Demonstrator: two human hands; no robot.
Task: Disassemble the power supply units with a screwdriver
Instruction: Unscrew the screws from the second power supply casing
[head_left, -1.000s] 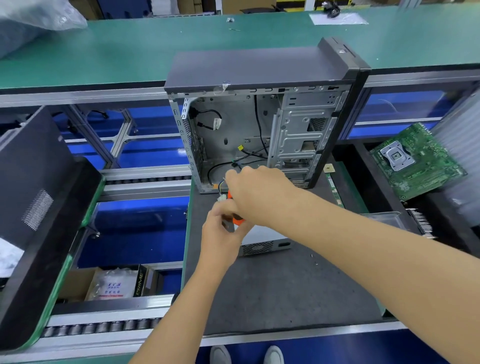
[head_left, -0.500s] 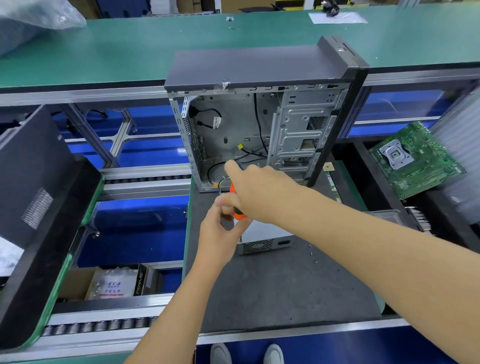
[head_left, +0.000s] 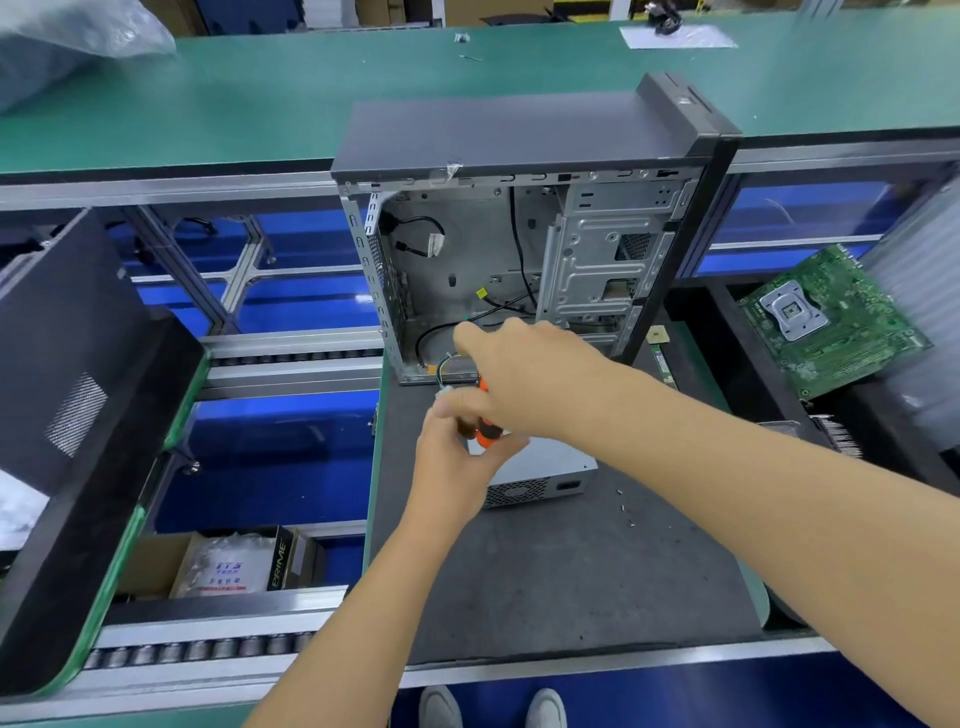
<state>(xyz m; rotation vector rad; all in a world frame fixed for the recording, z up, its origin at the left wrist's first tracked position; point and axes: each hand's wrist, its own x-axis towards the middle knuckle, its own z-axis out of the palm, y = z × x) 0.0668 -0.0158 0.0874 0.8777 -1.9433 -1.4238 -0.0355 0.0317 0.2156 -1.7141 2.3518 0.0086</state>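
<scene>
Green counter (head_left: 311, 93) behind; dark grey mat (head_left: 545, 571) in front, carrying an open computer case (head_left: 509, 234) standing upright. Just before the case, on the mat, a silver power supply unit (head_left: 540, 473), partly hidden by both hands. Right hand (head_left: 524, 384) curled round an orange-handled screwdriver (head_left: 487, 428). Left hand (head_left: 457, 457) pinching near the screwdriver's lower end; exactly what it pinches, unclear.
</scene>
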